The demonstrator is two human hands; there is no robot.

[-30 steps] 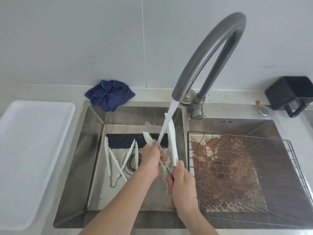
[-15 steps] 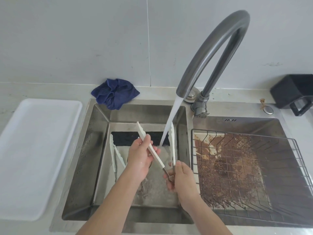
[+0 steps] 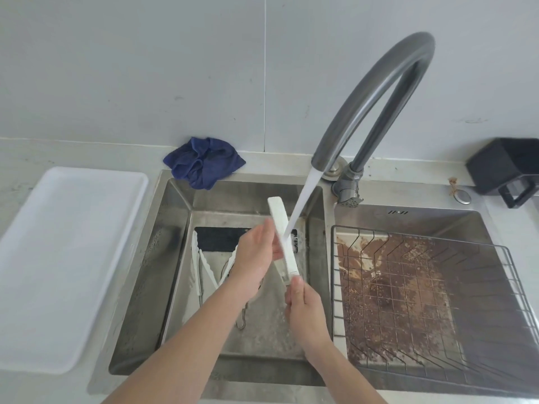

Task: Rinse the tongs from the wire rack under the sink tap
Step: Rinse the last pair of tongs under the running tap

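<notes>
White tongs [image 3: 280, 220] stand tilted over the left sink basin [image 3: 172, 258], under the stream of water from the grey curved tap [image 3: 376, 91]. My right hand [image 3: 303, 310] grips their lower, hinged end. My left hand [image 3: 256, 255] holds the arms about midway, fingers wrapped round them where the water hits. The tongs' arms are close together, tips pointing up and away. The wire rack [image 3: 431, 290] sits over the right basin with nothing on it.
Other white tongs [image 3: 201, 266] lie on the left basin's floor beside a black mat [image 3: 218, 237]. A blue cloth [image 3: 204, 161] is behind the basin, a white tray [image 3: 64, 258] on the left counter, a black cup [image 3: 504, 167] at the far right.
The tongs' spread arms have come together and now sit under the stream. My left hand has shifted right onto both arms. My right hand keeps hold of the hinged end.
</notes>
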